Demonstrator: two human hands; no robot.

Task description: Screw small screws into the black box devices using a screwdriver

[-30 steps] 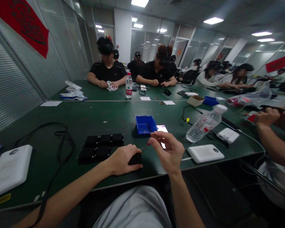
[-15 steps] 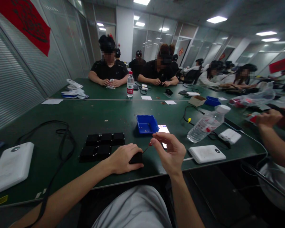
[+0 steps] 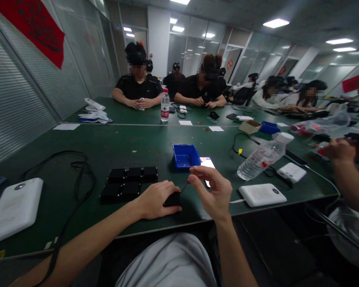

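Observation:
My left hand point(image 3: 160, 200) is closed around a small black box point(image 3: 172, 199) on the green table, its thumb along the near side. Between thumb and fingertips, my right hand point(image 3: 214, 190) pinches a small screwdriver point(image 3: 188, 181) with a red handle. The thin shaft slants down to the box's right edge; whether its tip sits in a screw is too small to tell. Left of my left hand, several similar black boxes point(image 3: 134, 174) lie in two rows, with shiny dots at their corners. Beyond my hands stands a blue tray point(image 3: 175, 161) with small metal pieces inside.
A lit phone point(image 3: 208, 162) lies behind my right hand. To the right are a tilted water bottle point(image 3: 261, 157) and a white power bank point(image 3: 261, 195). A black cable point(image 3: 77, 191) and another white power bank point(image 3: 16, 211) lie left. A co-worker's hands point(image 3: 342, 150) are at far right.
Both hands keep almost the same places on the box and the screwdriver. The view has shifted very slightly. The right fingers have turned a little on the screwdriver handle.

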